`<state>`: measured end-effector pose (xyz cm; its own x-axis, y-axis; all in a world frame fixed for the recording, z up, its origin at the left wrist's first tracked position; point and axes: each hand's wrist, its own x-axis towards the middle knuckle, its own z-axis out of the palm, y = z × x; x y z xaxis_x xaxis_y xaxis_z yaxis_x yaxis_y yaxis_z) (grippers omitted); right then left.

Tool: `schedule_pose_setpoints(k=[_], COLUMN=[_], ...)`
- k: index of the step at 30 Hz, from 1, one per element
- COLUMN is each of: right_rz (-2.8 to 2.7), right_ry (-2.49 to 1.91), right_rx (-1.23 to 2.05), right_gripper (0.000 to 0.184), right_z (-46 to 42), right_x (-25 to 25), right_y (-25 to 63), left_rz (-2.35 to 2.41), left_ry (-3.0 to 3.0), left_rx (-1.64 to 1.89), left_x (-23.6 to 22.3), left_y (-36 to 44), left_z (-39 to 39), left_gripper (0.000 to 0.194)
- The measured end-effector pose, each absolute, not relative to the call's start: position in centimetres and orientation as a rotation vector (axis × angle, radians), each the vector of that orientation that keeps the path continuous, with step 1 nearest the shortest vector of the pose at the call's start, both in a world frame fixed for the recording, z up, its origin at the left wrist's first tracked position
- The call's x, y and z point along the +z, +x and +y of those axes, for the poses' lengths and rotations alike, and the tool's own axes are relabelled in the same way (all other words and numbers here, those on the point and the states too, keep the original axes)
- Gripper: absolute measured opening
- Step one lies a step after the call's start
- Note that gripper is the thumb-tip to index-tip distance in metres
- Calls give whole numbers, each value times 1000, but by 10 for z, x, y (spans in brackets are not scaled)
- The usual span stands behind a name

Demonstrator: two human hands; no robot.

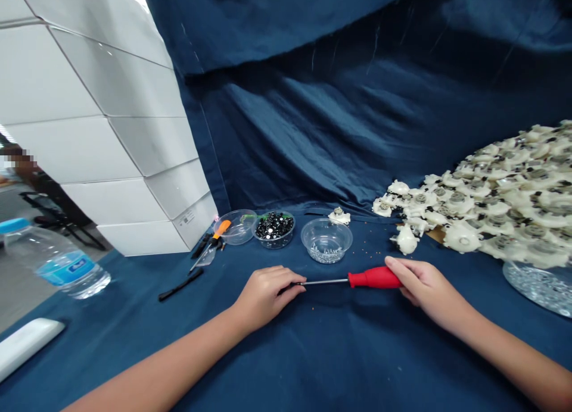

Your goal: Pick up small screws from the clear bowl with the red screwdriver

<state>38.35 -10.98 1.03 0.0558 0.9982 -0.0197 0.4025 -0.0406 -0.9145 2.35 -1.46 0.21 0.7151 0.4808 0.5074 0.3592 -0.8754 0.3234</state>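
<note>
Well, left hand [268, 294]: the forearm comes in low from the bottom left, back of the hand up, fingers curved down over the far end of the steel shaft.
right hand [429, 288]: the forearm comes in from the bottom right, wrist angled inward, reaching toward the butt of the handle.
grip: the right thumb and fingers close together on the handle's end; the left fingers cover the shaft's tip, and I cannot tell whether they are clamped on it.
red-handled steel screwdriver [374, 277]: held level between both hands, just above the table's blue cloth [313, 352].
bowls: a clear plastic bowl of tiny silver screws [326, 248] sits ahead of the hands, beside a clear bowl of black-and-silver pieces [274, 228].
tools: an orange-handled screwdriver [222, 229] lies further left, near a thin black strip [181, 284].
parts: a large heap of white plastic housings with metal centres [504, 192] spreads to the right, just beyond the right hand, and a single white housing [338, 216] stands apart behind the bowls.
edge of table: a clear plastic water bottle with a blue cap [56, 257] lies on the left, and a round glass plate of silver pieces [538, 287] sits on the right.
</note>
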Motion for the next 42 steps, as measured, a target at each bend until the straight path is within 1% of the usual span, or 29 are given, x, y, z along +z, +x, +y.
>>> schedule_pose_setpoints(k=[1,2,5,7,9,12,17,19,22,26,27,29,31,35,38,40,42], right_rz=[-1446,-1431,-1410,-1438,-1482,-1473,-1545,-1598,-1615,-1476,-1442,-1397,-1362,-1217,-1205,-1311,-1478], right_ry=[-1574,-1564,-1370,-1215,-1154,-1248,-1522,-1574,-1615,-1538,-1477,-1343,-1251,-1196,-1220,-1285,-1323], right_rx=[972,982,1020,1045,1047,1028,884,843,844,954,1005,1097,1119,936,678,485,345], right_gripper=[63,61,39,32,27,34,58,62,63,48,50,59,55,41,41,42,40], right_z=[-109,-108,-108,-109,-112,-114,-114,-114,-115,-115,-115,-114,-114,-116,-117,-117,-116], right_x=[9,7,0,-2,0,6,16,19,22,15,13,10,11,19,20,17,13], right_y=[384,385,386,386,385,384,384,383,381,374,373,370,370,379,387,390,391], left_rz=[650,637,663,707,730,725,708,709,725,770,783,810,839,839,795,760,731], left_ry=[2736,2740,2698,2664,2648,2650,2685,2706,2707,2650,2633,2596,2563,2563,2582,2593,2600], left_rx=[888,881,841,812,790,785,795,801,809,806,811,822,827,801,776,762,748], left_x=[2,2,2,2,1,1,0,0,1,2,2,3,3,4,6,7,8], left_y=[24,24,24,24,24,23,24,24,25,26,26,26,26,26,27,27,27], left_z=[-15,-15,-14,-12,-11,-11,-12,-12,-13,-14,-14,-14,-14,-14,-15,-14,-14], left_gripper=[14,14,13,13,14,16,20,19,17,9,8,7,7,9,11,11,13])
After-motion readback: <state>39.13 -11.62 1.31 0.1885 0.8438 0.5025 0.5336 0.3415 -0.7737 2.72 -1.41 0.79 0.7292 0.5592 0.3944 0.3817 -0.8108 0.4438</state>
